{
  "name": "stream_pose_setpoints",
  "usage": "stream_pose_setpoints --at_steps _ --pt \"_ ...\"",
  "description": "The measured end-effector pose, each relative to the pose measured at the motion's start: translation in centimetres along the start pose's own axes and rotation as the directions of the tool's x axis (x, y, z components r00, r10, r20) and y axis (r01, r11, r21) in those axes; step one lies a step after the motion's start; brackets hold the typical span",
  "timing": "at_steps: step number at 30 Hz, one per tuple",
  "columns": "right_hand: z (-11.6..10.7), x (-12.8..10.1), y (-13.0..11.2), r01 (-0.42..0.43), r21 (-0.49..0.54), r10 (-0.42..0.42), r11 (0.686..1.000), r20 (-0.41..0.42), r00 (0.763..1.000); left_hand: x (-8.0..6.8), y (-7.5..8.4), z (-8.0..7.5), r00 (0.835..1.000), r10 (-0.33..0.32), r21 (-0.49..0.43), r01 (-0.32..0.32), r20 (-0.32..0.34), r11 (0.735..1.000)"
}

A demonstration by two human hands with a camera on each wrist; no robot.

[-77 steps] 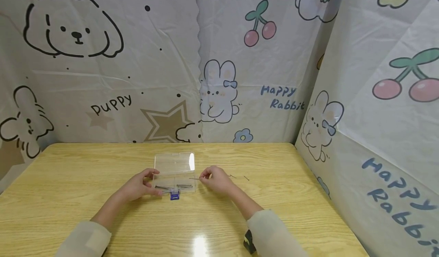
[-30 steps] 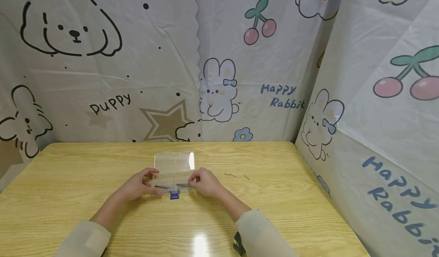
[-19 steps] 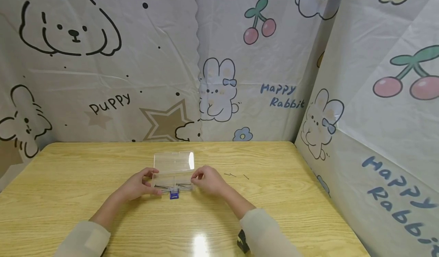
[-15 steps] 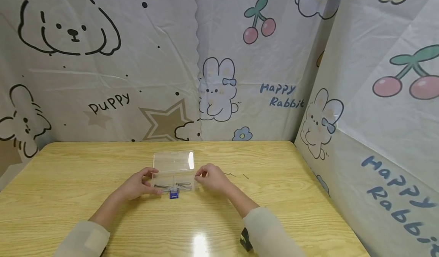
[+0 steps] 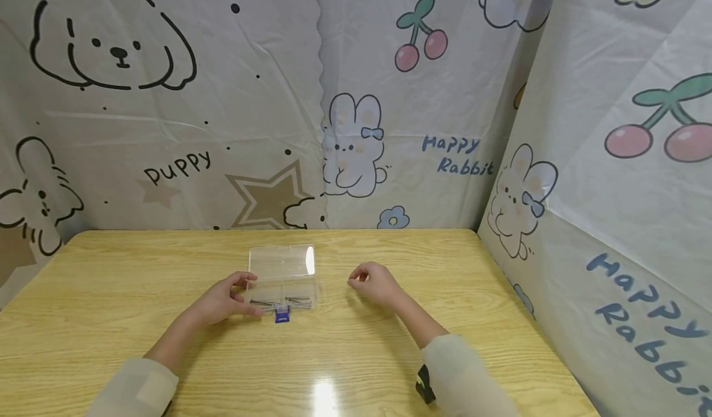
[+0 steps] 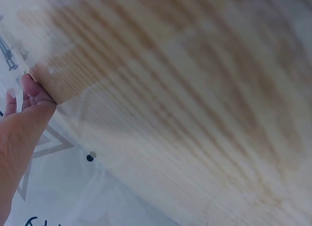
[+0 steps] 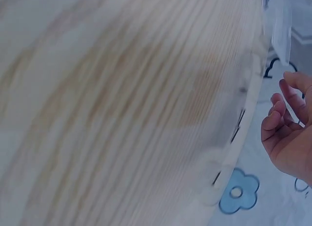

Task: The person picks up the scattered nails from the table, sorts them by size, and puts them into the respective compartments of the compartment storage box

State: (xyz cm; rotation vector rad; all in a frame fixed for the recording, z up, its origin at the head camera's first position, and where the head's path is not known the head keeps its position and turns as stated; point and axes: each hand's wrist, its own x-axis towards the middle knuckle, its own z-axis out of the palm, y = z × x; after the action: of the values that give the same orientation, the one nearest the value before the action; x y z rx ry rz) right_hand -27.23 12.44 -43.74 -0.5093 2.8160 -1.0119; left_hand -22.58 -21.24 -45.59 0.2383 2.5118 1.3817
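A clear plastic box (image 5: 267, 290) lies on the table, its lid (image 5: 280, 261) swung back and its blue latch (image 5: 282, 315) facing me. Thin metal nails (image 5: 297, 299) lie in both of its compartments. My left hand (image 5: 222, 299) grips the box's left side between thumb and fingers; nail heads (image 6: 9, 58) show beside it in the left wrist view. To the right of the box, my right hand (image 5: 378, 284) hovers with loosely bent fingers and nothing visible between them. Several loose nails (image 7: 239, 122) show on the table in the right wrist view, hidden behind that hand in the head view.
The wooden table (image 5: 233, 367) runs back to a printed cloth (image 5: 267, 96) hung behind it. Another printed cloth (image 5: 623, 207) borders its right side. A dark strap piece (image 5: 425, 385) hangs under the right sleeve.
My right hand, which earlier pinched a nail by the box and then reached into the right compartment, has withdrawn rightward without it. My left hand has stayed on the box.
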Motion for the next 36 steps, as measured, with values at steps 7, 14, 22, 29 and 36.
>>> stream_pose_setpoints --at_steps 7,14,22,29,36 --pt "-1.4 -0.4 2.2 -0.055 0.002 0.055 0.998 -0.045 0.997 0.0 0.0 0.0 1.000 0.005 -0.003 -0.005 0.004 1.000" --pt "-2.6 -0.9 4.1 -0.104 0.011 0.105 0.994 -0.087 0.991 0.1 -0.1 0.0 1.000 0.005 -0.012 -0.005 0.004 1.000" --pt "-3.4 -1.5 6.3 -0.132 0.011 0.132 0.991 -0.119 0.984 0.1 0.0 0.0 1.000 -0.003 -0.012 0.003 -0.001 1.000" --pt "-4.0 -2.2 7.2 -0.177 0.016 0.178 0.984 -0.127 0.976 0.0 0.1 0.0 1.000 -0.003 -0.012 0.003 -0.003 1.000" --pt "-4.3 -2.5 8.2 -0.184 -0.017 0.180 0.983 -0.140 0.974 0.0 0.1 0.0 1.000 -0.003 -0.007 0.003 -0.001 1.000"
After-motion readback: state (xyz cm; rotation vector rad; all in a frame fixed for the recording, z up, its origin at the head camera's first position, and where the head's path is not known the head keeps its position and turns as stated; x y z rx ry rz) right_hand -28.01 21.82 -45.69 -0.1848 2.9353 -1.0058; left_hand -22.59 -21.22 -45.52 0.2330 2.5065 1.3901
